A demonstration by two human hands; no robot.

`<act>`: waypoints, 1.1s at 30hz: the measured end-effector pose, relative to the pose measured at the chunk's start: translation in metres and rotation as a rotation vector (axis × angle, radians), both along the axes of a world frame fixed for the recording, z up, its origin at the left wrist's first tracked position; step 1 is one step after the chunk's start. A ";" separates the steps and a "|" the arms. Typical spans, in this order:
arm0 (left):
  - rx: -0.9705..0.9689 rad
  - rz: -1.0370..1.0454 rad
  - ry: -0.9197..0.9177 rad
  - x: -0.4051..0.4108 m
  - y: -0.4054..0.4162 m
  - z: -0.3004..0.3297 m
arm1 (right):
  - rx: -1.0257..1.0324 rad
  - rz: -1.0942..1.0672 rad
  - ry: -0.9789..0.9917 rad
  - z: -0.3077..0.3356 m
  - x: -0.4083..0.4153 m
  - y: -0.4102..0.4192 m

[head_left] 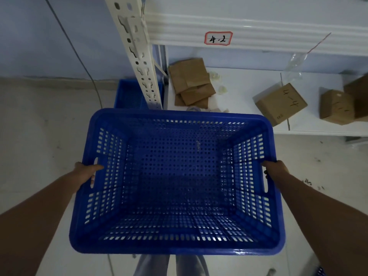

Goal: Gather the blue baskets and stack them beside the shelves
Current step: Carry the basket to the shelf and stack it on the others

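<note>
I hold a large empty blue perforated basket [175, 182] level in front of me, above the floor. My left hand [86, 172] grips its left rim at the handle slot, thumb over the edge. My right hand [273, 169] grips the right rim by the other handle slot. A second blue basket [129, 95] rests on the floor beyond it, beside the white shelf upright [139, 56] and partly hidden by it.
White shelving [249, 24] labelled "4-2" stands ahead on the right. Its lower shelf holds flattened cardboard [191, 80], small boxes [280, 103] and a plastic bag [294, 64]. A cable [87, 70] runs down the blue wall. Pale floor lies to the left.
</note>
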State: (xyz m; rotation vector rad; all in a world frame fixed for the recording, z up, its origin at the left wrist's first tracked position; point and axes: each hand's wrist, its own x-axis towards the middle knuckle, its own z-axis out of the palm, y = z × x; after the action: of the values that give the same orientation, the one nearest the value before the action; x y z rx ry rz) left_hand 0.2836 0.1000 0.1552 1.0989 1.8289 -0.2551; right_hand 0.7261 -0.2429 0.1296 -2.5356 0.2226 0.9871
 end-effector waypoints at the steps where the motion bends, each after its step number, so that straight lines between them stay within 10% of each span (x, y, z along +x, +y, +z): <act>1: 0.027 -0.017 -0.003 -0.001 -0.002 0.000 | -0.011 0.010 -0.026 -0.001 -0.002 -0.001; 33: 0.371 -0.180 0.103 -0.019 -0.032 -0.025 | -0.101 0.165 -0.260 0.003 -0.052 -0.034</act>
State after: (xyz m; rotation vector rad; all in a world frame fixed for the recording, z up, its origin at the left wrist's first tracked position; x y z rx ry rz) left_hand 0.2646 0.0676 0.1305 1.5355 1.9179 -0.0778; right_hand 0.6741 -0.2771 0.1323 -2.7781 -0.0134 0.7069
